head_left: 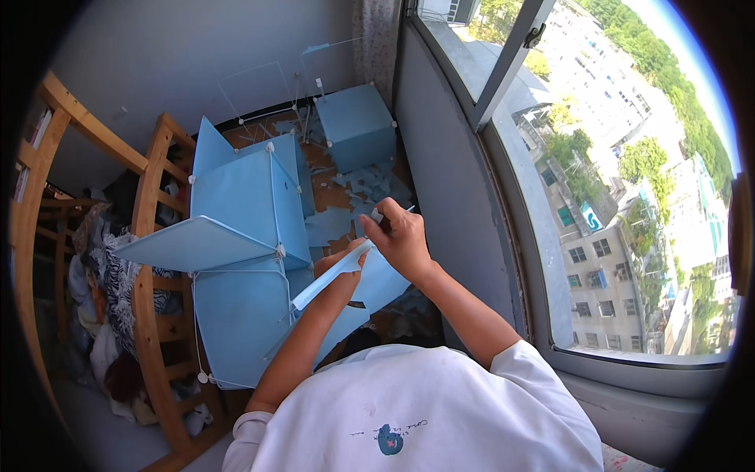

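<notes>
Before my chest, a light blue panel [385, 279] is tilted, and a pale blue strip [321, 288] stands up along it, like a folded edge or peeled film. My left hand [343, 258] is closed around the upper end of this strip. Just above and to the right, my right hand [399, 240] is curled with thumb and fingers pinched by the panel's far edge. A small pale bit shows at its fingertips, too small to name. To the left stands a partly assembled cube shelf [240, 193] of blue panels, with round white connectors [281, 250] at its corners.
Farther off, a closed blue cube [358, 126] stands by thin white wire frames [259, 79]. Blue film scraps [330, 226] litter the brown floor. A wooden bunk frame [145, 259] with heaped clothes borders the left; a wall and window [503, 197] border the right.
</notes>
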### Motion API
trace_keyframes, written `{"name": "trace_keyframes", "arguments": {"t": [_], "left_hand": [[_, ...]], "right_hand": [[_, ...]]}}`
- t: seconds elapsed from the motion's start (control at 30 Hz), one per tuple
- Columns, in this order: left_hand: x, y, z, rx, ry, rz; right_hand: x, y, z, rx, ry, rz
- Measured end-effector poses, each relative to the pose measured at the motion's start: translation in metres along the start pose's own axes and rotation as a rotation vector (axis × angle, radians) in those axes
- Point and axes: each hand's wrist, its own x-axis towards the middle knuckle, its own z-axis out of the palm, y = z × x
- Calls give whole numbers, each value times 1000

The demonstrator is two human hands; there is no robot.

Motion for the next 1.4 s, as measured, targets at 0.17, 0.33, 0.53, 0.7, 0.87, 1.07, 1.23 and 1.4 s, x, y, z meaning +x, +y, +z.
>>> {"name": "trace_keyframes", "arguments": {"t": [0.17,0.33,0.53,0.7,0.87,1.07,1.23,1.4], "left_hand": [[-2,-8,18,-13,-17,58],[4,-7,12,28,2,-9],[6,-13,12,-29,35,34],[6,2,2,48,49,96],[-4,-4,-14,-34,94,24],[-1,-17,-34,-153,213,-105],[7,-20,-47,-305,242,-218],[7,-14,-38,-357,158,-183]], "right_hand": [[60,0,-43,265,291,288],[46,51,-51,-166,-39,258],[-23,28,3,28,-435,-80],[-7,45,5,412,-335,378],[32,108,-22,959,319,699],[13,176,-38,-214,11,483],[-36,87,6,-68,-436,260],[-15,42,14,13,-528,165]]}}
